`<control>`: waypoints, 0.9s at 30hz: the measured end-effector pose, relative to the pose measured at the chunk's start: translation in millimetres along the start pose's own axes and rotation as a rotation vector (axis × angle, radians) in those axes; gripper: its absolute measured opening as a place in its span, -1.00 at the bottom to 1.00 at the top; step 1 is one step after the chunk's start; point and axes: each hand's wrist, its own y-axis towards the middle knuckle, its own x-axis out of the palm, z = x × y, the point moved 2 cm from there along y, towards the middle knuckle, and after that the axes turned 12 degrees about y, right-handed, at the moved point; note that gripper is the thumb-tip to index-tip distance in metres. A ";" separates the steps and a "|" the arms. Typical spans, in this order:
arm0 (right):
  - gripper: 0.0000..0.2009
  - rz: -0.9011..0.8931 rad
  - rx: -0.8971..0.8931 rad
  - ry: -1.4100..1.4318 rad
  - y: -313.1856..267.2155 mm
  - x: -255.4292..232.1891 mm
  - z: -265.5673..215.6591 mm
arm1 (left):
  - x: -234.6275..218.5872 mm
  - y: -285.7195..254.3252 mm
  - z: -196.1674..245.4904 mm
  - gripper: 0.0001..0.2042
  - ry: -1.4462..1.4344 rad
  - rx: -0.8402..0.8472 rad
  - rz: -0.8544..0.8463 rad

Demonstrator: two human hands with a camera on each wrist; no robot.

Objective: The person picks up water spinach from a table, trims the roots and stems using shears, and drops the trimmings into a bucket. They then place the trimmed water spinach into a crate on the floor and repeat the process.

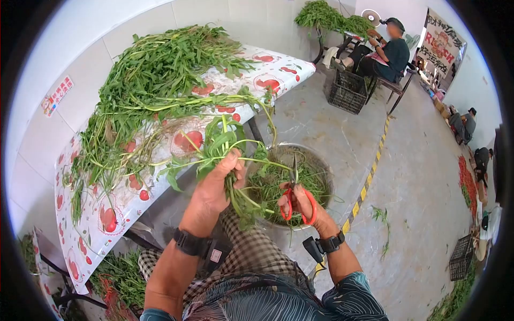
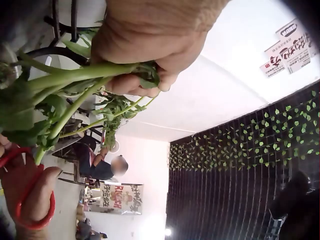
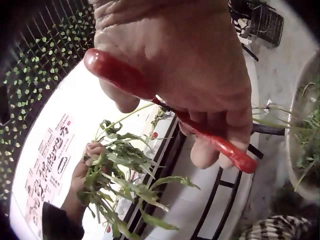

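Observation:
The left hand (image 1: 218, 184) grips a bunch of leafy green stems (image 1: 224, 140), whose leaves and cut ends stick out on both sides of the fist. In the left wrist view thick stems (image 2: 75, 75) pass under the left hand (image 2: 150, 40). Fingers of the right hand (image 1: 306, 206) pass through the red handles of scissors (image 1: 294, 174), whose blades point up, close to the bunch's right side. In the right wrist view the red handles (image 3: 220, 145) lie across the right hand (image 3: 175, 60); the blades are hidden there.
A metal basin (image 1: 327, 176) with green cuttings stands below the hands. On the left, a patterned table (image 1: 155, 187) bears a large heap of greens (image 1: 155, 69). A seated person (image 1: 396, 56), a black crate (image 1: 348, 92) and yellow-black floor tape (image 1: 375, 160) are farther off.

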 end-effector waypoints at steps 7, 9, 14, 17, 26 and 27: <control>-0.42 0.149 -0.078 -0.067 -7.6 -1.3 -1.6 | -12.3 -2.3 -8.0 -0.79 0.009 0.006 0.023; -0.44 0.272 -0.145 -0.006 -4.3 -13.8 4.6 | -11.4 -6.5 -5.7 -0.78 0.029 0.013 0.037; -0.45 0.460 -0.228 0.100 -4.4 -37.1 6.2 | -4.0 -13.9 13.5 -0.79 0.059 0.064 0.131; -0.45 0.479 -0.207 0.164 -9.4 -31.0 -1.7 | -20.7 -23.0 23.8 -0.78 0.061 0.122 0.017; -0.46 0.064 -0.252 -0.020 0.5 28.9 -11.4 | -60.8 -77.9 77.2 -0.87 -0.187 0.249 0.212; -0.45 0.017 -0.289 -0.086 -0.1 52.9 -16.4 | -66.1 -83.2 79.9 -0.87 -0.215 0.276 0.251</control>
